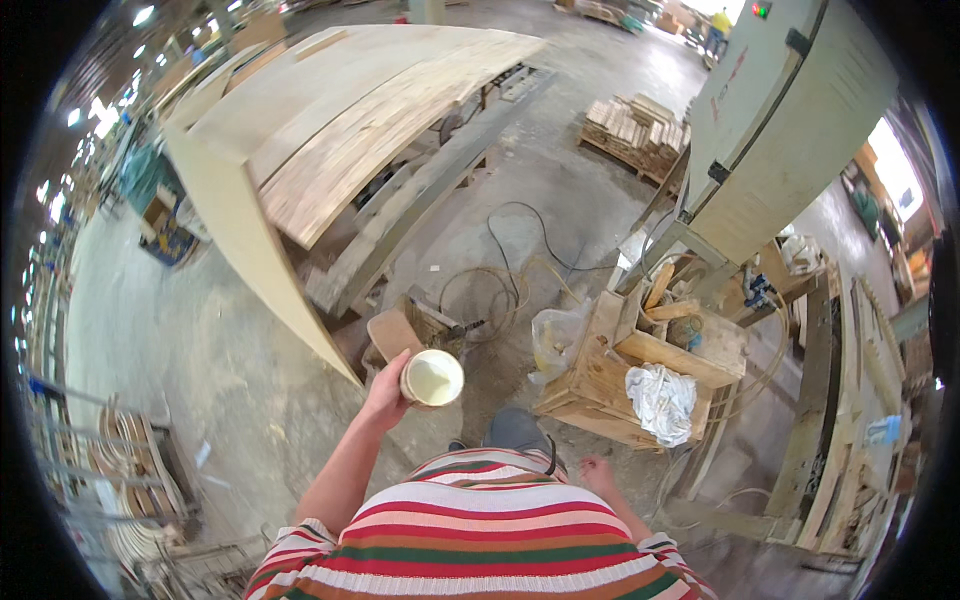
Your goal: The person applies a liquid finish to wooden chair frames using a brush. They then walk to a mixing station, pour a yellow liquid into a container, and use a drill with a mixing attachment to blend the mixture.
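My left hand [384, 398] is wrapped round the side of a round, light-coloured tub [433, 378]. The tub is open at the top, and something pale and creamy shows inside it. Its mouth faces up toward me, in front of my body. Low at my right side hangs my right hand [598, 474], small in the picture, with loosely spread fingers and nothing seen in it. Nearest to it is a wooden box stand [590, 392] with a crumpled white cloth [660, 402] on top.
Ahead on the left, large wooden panels [370, 130] lie on a metal frame [430, 190]. Cables and a hose [515, 275] coil on the floor. A tall grey cabinet [770, 130] rises at the right, with stacked wood [635, 130] beyond it. Curved wooden pieces [135, 460] sit at the left.
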Demonstrator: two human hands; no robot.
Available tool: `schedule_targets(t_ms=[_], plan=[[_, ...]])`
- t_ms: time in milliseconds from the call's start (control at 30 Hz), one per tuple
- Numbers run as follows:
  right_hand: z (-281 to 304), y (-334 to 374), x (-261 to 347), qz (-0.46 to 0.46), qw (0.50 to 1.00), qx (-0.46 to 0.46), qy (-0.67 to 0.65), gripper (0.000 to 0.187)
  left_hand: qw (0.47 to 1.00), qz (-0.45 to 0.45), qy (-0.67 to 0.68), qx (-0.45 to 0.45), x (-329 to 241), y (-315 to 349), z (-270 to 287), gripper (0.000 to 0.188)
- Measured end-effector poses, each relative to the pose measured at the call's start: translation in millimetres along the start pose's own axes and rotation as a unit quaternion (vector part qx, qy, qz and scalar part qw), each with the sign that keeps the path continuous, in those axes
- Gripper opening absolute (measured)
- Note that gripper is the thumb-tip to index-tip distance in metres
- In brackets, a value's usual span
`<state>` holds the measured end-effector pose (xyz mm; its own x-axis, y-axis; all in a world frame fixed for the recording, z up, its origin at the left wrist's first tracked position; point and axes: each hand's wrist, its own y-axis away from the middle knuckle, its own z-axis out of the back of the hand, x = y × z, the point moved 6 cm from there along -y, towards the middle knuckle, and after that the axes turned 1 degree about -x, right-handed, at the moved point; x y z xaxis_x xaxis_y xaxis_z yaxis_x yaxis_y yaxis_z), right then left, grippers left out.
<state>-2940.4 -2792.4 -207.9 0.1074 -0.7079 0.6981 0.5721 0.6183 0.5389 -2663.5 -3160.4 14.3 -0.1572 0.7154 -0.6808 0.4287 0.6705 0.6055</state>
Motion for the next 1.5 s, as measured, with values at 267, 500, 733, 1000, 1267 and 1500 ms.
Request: schedule_targets(t_ms=[267,500,733,1000,1267,1500], plan=[[28.4,-185.0,214.9,0.167,0.979,-0.090,-0.072,0.023,0.985,0.081,0.001,0.150,-94.1,-185.1,-157.9,0.050],[124.6,-330.2,404.9,0.249,0.963,-0.085,-0.055,0.026,0.983,0.064,-0.091,0.147,-175.8,-302.7,-287.8,0.051],[191.4,-412.1,431.5,0.207,0.921,-0.184,-0.275,0.013,0.937,0.164,-0.223,0.214,-175.0,-411.0,-394.5,0.061],[197.9,-497.7,408.6,0.036,0.952,-0.171,-0.251,0.012,0.911,0.161,-0.245,0.289,-209.1,-588.4,-541.7,0.065],[268.0,-619.0,491.8,-0.050,0.984,-0.153,-0.070,0.026,0.890,0.128,-0.153,0.410,-312.8,-737.1,-726.5,0.063],[345.1,-721.2,532.9,-0.116,0.986,-0.116,-0.015,0.027,0.890,0.130,-0.061,0.432,-370.4,-814.4,-778.4,0.051]])
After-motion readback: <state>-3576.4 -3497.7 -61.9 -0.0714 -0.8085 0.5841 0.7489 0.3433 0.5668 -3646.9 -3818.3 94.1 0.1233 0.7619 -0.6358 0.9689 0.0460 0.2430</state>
